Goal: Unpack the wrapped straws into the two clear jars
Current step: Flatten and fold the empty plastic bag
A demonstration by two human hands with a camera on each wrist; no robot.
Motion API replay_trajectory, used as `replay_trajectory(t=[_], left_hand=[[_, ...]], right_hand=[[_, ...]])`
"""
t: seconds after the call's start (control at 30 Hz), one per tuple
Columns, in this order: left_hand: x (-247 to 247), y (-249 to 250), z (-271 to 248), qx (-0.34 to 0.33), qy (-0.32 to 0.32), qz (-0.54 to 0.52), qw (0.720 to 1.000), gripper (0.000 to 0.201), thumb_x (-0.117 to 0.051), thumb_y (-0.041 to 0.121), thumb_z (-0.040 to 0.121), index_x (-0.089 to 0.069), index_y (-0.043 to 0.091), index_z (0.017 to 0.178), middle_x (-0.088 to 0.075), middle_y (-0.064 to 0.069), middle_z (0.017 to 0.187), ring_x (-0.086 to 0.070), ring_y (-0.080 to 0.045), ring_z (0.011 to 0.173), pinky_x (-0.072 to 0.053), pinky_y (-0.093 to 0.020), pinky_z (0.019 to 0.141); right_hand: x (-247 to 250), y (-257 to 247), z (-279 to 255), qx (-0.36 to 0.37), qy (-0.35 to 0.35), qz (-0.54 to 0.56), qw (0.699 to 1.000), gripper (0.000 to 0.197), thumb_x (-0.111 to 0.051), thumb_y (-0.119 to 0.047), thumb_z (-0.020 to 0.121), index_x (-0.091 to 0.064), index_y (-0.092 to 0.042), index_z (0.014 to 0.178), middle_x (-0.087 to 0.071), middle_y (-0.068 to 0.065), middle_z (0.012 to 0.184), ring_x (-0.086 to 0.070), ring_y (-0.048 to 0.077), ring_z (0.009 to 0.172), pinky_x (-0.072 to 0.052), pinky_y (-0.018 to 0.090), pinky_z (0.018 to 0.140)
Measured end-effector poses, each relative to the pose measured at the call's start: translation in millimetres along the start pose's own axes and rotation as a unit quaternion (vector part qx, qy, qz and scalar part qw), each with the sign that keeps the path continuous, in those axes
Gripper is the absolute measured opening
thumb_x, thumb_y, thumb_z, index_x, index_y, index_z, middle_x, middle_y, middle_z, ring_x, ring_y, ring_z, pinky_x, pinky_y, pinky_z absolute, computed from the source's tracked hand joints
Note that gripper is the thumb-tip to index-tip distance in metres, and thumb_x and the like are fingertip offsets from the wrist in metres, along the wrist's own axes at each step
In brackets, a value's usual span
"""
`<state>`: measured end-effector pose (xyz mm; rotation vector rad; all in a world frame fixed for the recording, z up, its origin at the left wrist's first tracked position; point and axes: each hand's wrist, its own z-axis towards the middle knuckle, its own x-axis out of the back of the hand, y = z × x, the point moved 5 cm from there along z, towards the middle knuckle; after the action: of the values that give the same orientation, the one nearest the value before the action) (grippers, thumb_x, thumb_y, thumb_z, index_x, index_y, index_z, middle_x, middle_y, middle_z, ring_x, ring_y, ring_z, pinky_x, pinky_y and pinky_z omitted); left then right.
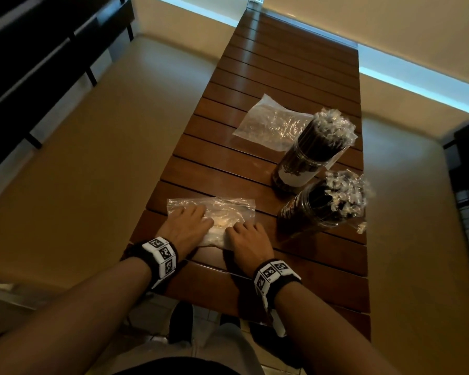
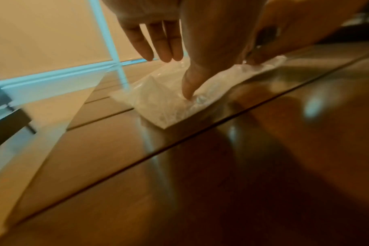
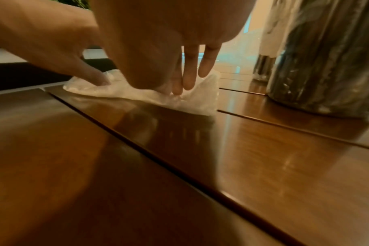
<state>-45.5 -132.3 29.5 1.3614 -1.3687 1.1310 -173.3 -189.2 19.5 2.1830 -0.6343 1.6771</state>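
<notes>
My left hand (image 1: 186,226) and right hand (image 1: 248,239) press flat, ungripping, on the limp, slippery empty bag (image 1: 228,209); jars (image 1: 309,158) at two o'clock

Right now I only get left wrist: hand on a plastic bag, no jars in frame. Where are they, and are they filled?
Observer: Right of the bag: near jar and far jar, both upright, both packed with straws.
Operator: Any other bag out?
Observer: Yes. A second bag lies flat farther up the table, left of the far jar, with no hand on it.
</notes>
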Motion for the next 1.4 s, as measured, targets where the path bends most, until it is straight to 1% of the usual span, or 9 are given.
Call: replay_trajectory(t=[0.13,0.27,0.37,0.47,0.63,0.83,0.97,1.17,1.4], left_hand=[[-8,25,-10,-0.11,-0.016,-0.001,0.994,0.052,-0.065,0.03,0.082,-0.056,0.01,0.129,-0.057,-0.007,0.124,-0.058,-0.018,0.105,-0.051,-0.029,0.086],[-30,10,-24,-0.094,-0.074,-0.008,0.993,0.071,-0.052,0.029,0.089,-0.025,0.006,0.15,-0.026,-0.013,0.156,-0.031,-0.026,0.139,-0.035,-0.037,0.112],[-27,-3,-26,-0.064,-0.12,-0.015,0.991,0.068,-0.05,0.015,0.093,-0.017,0.007,0.152,-0.011,-0.013,0.161,-0.017,-0.026,0.147,-0.032,-0.042,0.114],[-24,-7,-26,-0.037,-0.114,-0.034,0.992,0.059,-0.047,0.005,0.093,-0.026,0.008,0.148,-0.022,-0.013,0.157,-0.028,-0.026,0.143,-0.039,-0.037,0.106],[-19,-37,-25,0.098,-0.057,-0.197,0.974,0.05,-0.05,0.002,0.085,-0.048,0.018,0.132,-0.054,-0.006,0.132,-0.057,-0.028,0.114,-0.047,-0.037,0.089],[-37,-62,-26,0.228,-0.018,-0.272,0.935,0.045,-0.047,0.0,0.084,-0.054,0.017,0.126,-0.059,-0.012,0.123,-0.061,-0.033,0.106,-0.048,-0.038,0.086],[-40,-63,-19,0.275,-0.004,-0.26,0.926,0.039,-0.055,0.001,0.085,-0.057,0.011,0.123,-0.049,-0.013,0.121,-0.059,-0.033,0.099,-0.048,-0.039,0.085],[-44,-71,-17,0.31,0.013,-0.264,0.913,0.033,-0.063,0.003,0.076,-0.057,0.012,0.108,-0.047,-0.013,0.114,-0.055,-0.031,0.093,-0.05,-0.04,0.082],[-23,-39,-30,-0.018,0.022,-0.029,0.999,0.047,-0.08,0.027,0.058,-0.066,0.024,0.103,-0.063,-0.004,0.11,-0.062,-0.026,0.1,-0.052,-0.04,0.078]], right_hand=[[-14,-17,-8,0.007,-0.051,0.03,0.998,0.061,-0.038,-0.036,0.098,-0.027,-0.008,0.151,-0.041,0.016,0.147,-0.042,0.034,0.131,-0.036,0.046,0.108],[-27,-16,-18,0.015,-0.108,0.026,0.994,0.071,-0.037,-0.021,0.1,0.005,-0.009,0.156,0.005,0.017,0.163,0.0,0.034,0.151,-0.01,0.045,0.122],[-21,-8,-15,0.023,-0.073,0.033,0.997,0.066,-0.048,-0.008,0.098,-0.015,-0.001,0.154,-0.015,0.023,0.16,-0.022,0.036,0.147,-0.029,0.044,0.116],[-8,-1,-15,0.013,0.006,0.036,0.999,0.035,-0.062,-0.005,0.086,-0.056,-0.004,0.121,-0.06,0.018,0.125,-0.065,0.036,0.104,-0.053,0.04,0.079],[3,21,-4,-0.084,-0.025,0.09,0.992,0.032,-0.047,-0.018,0.09,-0.043,-0.02,0.121,-0.064,0.002,0.111,-0.063,0.027,0.096,-0.04,0.043,0.091],[-4,39,-5,-0.175,-0.071,0.111,0.976,0.021,-0.039,-0.02,0.101,-0.041,-0.015,0.121,-0.065,0.011,0.11,-0.064,0.031,0.097,-0.044,0.035,0.073],[4,18,7,-0.094,0.04,0.066,0.993,0.033,-0.054,-0.025,0.093,-0.045,-0.021,0.124,-0.051,0.003,0.125,-0.052,0.025,0.111,-0.041,0.037,0.093],[-11,-16,16,0.032,0.013,0.087,0.996,0.038,-0.06,-0.031,0.088,-0.05,-0.017,0.123,-0.057,0.005,0.124,-0.055,0.027,0.109,-0.048,0.042,0.091],[-7,-16,23,-0.002,0.029,0.079,0.996,0.022,-0.053,-0.015,0.093,-0.06,-0.015,0.114,-0.066,0.007,0.111,-0.063,0.029,0.099,-0.052,0.041,0.082]])
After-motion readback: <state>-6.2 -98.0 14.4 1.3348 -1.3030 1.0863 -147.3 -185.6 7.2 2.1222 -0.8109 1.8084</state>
